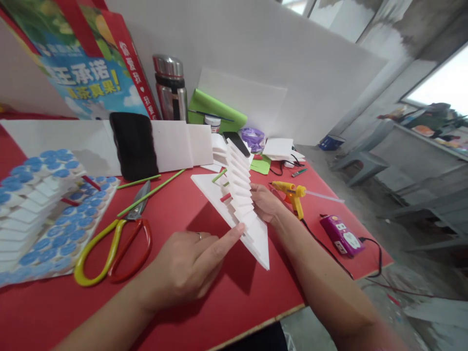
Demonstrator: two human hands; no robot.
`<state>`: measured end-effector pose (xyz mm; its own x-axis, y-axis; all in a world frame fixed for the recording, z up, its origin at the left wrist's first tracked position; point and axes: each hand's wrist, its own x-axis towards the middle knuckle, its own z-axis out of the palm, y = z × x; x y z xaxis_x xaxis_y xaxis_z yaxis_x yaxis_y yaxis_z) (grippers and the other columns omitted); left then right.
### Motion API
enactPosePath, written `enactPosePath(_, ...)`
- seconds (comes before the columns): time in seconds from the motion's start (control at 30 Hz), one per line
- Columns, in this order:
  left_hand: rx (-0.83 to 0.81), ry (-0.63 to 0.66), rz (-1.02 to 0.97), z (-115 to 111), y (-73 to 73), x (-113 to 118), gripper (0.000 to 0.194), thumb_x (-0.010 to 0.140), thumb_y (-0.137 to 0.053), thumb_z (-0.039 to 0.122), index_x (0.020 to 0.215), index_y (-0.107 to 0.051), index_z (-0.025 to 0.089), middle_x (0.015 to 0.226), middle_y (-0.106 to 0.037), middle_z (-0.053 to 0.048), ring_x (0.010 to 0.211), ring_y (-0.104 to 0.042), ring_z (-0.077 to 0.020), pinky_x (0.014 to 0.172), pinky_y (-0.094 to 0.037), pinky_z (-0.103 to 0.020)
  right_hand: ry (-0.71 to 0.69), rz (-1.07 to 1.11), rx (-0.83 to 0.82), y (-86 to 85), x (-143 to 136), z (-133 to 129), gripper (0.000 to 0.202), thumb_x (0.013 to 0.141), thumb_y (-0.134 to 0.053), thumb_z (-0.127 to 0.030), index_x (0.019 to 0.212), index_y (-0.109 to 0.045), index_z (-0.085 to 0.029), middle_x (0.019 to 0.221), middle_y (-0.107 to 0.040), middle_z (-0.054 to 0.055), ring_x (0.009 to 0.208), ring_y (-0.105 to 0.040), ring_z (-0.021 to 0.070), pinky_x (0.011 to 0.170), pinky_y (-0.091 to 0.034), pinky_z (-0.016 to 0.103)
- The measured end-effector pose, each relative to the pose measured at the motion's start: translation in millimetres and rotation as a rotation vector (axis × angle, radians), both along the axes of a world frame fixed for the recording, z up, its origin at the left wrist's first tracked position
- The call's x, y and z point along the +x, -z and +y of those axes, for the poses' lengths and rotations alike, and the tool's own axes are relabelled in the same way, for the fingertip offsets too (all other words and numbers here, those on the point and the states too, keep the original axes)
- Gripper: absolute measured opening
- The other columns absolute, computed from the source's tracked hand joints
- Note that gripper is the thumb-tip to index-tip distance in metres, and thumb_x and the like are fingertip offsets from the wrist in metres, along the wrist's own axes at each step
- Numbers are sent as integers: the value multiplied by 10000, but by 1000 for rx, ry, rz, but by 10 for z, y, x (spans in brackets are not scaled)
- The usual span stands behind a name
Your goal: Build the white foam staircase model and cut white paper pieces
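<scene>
A white foam-board staircase model (239, 195), on a white base with red and green sticks beside its steps, is tilted above the red table. My right hand (266, 202) grips it from the right, its fingers partly hidden behind the steps. My left hand (197, 261) has its index finger stretched out, the tip at the lowest steps; the other fingers are curled and hold nothing. Left of that hand lie scissors (135, 214) with one yellow and one red handle. A second staircase model (34, 209), covered with blue-topped discs, stands at the far left.
Right of the model lie a yellow glue gun (292, 192) and a purple box (341, 236) with cords. Green sticks (151, 192) rest by the scissors. Behind are a black phone-shaped object (133, 146), a steel flask (170, 87), a printed bag (91, 63) and a green roll (217, 109).
</scene>
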<state>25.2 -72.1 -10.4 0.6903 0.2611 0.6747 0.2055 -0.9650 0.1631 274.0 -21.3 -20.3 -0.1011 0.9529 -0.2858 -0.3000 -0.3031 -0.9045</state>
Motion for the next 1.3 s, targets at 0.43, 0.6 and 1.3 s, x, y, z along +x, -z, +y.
enactPosePath(0.43,-28,-18,-25,29,-35,-15,519,959,-520,62,1477,-490,53,678,-583,34,548,-498,-161,492,-341,-315,12,-35,-15,-5,-10,-14,334,560,-816,-167,893,-787,-157,826,-824,93,704,-774,256,693,-625,373)
enactPosePath(0.6,-44,-16,-45,25,-31,-18,509,966,-519,63,1474,-491,52,667,-581,35,542,-492,-155,500,-328,-313,31,-14,-10,-6,-20,-14,320,549,-829,-166,867,-786,-168,787,-814,65,690,-762,237,679,-606,342)
enactPosePath(1.3,0,-65,-6,29,-70,0,501,982,-489,79,1482,-471,79,671,-615,36,519,-506,-165,496,-335,-322,-51,16,2,-28,-78,-46,267,556,-813,-135,819,-807,-176,762,-811,47,674,-759,214,642,-617,298)
